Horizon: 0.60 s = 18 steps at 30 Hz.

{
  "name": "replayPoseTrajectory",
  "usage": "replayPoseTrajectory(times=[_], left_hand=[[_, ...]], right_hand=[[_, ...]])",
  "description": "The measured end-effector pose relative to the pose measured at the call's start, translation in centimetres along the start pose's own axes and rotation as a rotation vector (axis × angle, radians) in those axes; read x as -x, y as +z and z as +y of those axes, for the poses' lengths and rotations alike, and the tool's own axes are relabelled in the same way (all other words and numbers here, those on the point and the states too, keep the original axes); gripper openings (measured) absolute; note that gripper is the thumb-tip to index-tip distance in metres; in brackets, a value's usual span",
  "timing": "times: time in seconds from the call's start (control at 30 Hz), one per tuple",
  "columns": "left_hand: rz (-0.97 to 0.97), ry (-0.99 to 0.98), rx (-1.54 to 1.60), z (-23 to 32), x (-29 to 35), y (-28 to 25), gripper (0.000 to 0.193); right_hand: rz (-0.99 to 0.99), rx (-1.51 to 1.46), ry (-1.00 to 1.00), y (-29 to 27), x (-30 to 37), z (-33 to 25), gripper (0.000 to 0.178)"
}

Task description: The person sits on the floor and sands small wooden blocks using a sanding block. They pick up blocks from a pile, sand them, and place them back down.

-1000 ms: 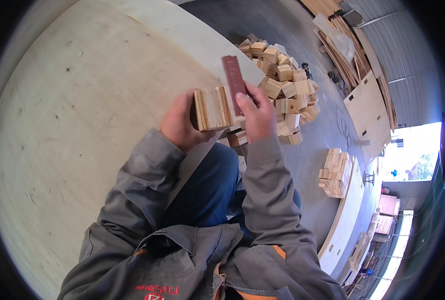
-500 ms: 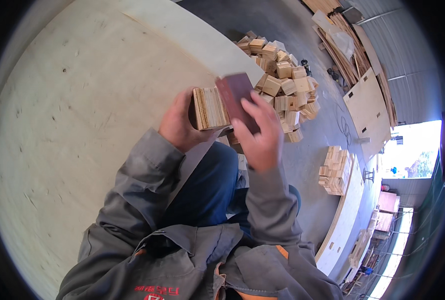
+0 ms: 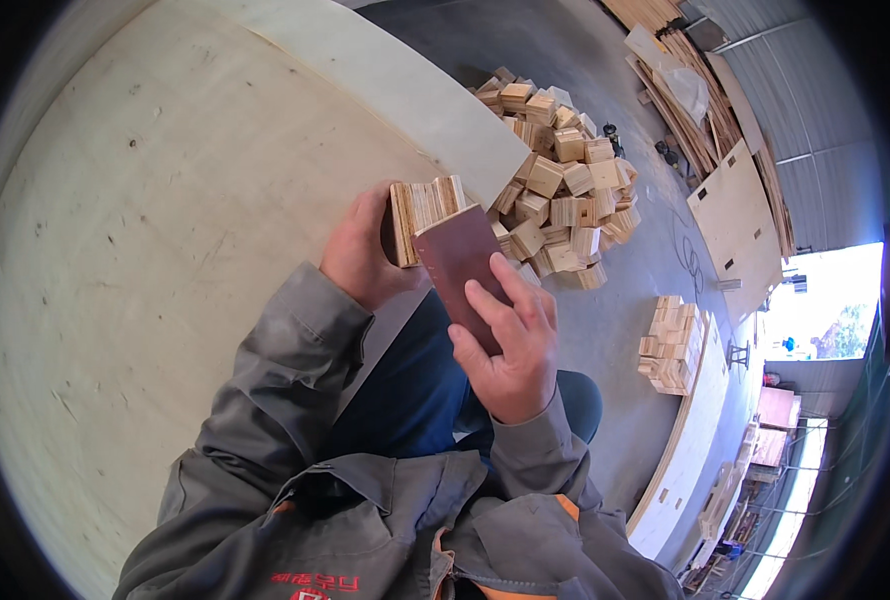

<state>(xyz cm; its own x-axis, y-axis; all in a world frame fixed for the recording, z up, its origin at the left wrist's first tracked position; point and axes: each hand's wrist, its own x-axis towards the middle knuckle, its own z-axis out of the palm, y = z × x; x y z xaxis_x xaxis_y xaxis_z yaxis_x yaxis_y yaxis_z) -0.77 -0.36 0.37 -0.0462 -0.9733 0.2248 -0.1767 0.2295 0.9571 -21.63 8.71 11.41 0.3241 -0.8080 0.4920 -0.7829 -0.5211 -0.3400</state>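
Grasping a layered wood block [image 3: 423, 208] in the left hand [image 3: 355, 250], palm against its left side, striped edges turned upward, out in front of the body at the right border of a broad pale bench [image 3: 185, 250]. Gripping a reddish-brown slab [image 3: 460, 262] in the right hand [image 3: 513, 355], with thumb by its near left edge and fingers laid across its broad upper face. Held aslant, far left end overlapping the near right part of the wood block; cannot tell how much of the underside touches it. Wearing grey sleeves [image 3: 295, 330], with dark blue trousers [image 3: 400, 385] below the hands.

Piled loose on the grey floor [image 3: 630, 290], beyond the bench's right border: many pale blocks [image 3: 570, 195], tumbled at all angles, some resting on others. Set together farther right, in a neater stack [image 3: 671, 345], just beside a long pale board [image 3: 677, 490]. Leaning along the far right wall: slotted panel [image 3: 735, 215] and long strips, with translucent plastic [image 3: 693, 98] lying over some; cannot tell whether bag or sheet, or what is inside. Showing at the far right edge: pinkish box-like shapes [image 3: 777, 410], too small for any contents to be made out.
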Motion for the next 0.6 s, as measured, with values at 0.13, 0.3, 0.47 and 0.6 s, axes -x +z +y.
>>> replayPoseTrajectory(times=[0.13,0.3,0.47,0.6], left_hand=[[0.006,0.004,0.090,-0.9,-0.1,0.3,0.103],[-0.085,-0.012,0.148,-0.4,-0.5,0.3,0.103],[-0.038,0.056,0.072,-0.5,-0.3,-0.2,0.103],[0.035,0.168,0.021,0.3,-0.3,0.1,0.094]], right_hand=[[0.017,0.006,-0.041,1.6,-2.6,0.8,0.049],[0.060,0.057,-0.028,6.6,-11.0,4.1,0.043],[0.044,0.077,-0.035,6.1,-10.0,3.2,0.044],[-0.018,0.022,-0.079,1.9,-3.1,0.9,0.050]])
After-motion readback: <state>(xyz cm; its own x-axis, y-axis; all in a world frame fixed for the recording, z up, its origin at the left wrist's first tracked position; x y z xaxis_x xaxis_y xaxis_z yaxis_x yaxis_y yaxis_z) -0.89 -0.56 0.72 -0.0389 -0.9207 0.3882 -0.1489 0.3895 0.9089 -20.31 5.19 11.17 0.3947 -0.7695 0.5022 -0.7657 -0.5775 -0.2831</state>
